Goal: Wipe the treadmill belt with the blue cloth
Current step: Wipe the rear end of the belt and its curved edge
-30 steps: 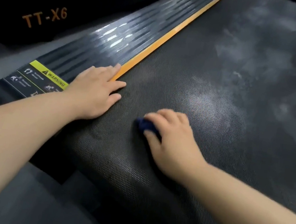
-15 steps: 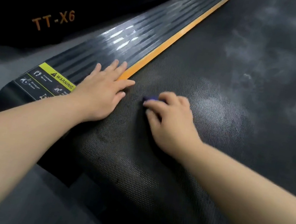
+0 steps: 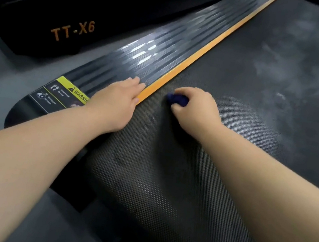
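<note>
Blue cloth (image 3: 177, 99), wadded small, sits under your right hand (image 3: 196, 110). Fingers curl round it and press it onto the treadmill belt (image 3: 235, 137), just beside the orange strip (image 3: 208, 45) at the near end. Left hand (image 3: 117, 101) lies flat with straight fingers, holding nothing, resting on the side rail (image 3: 142, 63) with its edge at the strip. The cloth looks soft, light and floppy. The dimpled rubber will likely drag it, so a loose grip could lose it. Keep it bunched in the palm, fingertips over the top, and push down. Pale dusty smears (image 3: 278, 66) farther up look unwiped, so most of the belt is probably left.
</note>
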`<action>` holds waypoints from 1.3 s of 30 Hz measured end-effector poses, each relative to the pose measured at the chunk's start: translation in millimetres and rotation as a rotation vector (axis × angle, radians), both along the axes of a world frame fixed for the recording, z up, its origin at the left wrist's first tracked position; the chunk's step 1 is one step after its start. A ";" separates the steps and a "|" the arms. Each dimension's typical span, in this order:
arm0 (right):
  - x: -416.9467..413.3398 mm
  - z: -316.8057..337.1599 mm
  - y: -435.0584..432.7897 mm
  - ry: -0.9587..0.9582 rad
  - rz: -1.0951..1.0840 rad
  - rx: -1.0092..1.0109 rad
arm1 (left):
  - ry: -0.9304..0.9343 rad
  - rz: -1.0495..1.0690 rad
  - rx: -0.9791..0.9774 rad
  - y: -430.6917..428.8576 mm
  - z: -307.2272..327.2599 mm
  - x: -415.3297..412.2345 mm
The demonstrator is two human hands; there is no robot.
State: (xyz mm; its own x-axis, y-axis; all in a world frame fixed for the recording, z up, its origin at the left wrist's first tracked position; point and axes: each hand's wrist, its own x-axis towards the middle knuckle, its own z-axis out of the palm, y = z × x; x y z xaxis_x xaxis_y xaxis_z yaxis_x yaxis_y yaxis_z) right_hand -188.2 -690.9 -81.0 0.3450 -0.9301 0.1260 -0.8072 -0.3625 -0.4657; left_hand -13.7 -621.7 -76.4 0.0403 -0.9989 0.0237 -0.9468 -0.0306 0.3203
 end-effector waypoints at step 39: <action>44.1 -5.4 71.5 0.057 0.359 -0.053 | 0.231 0.102 -0.088 15.6 3.5 25.6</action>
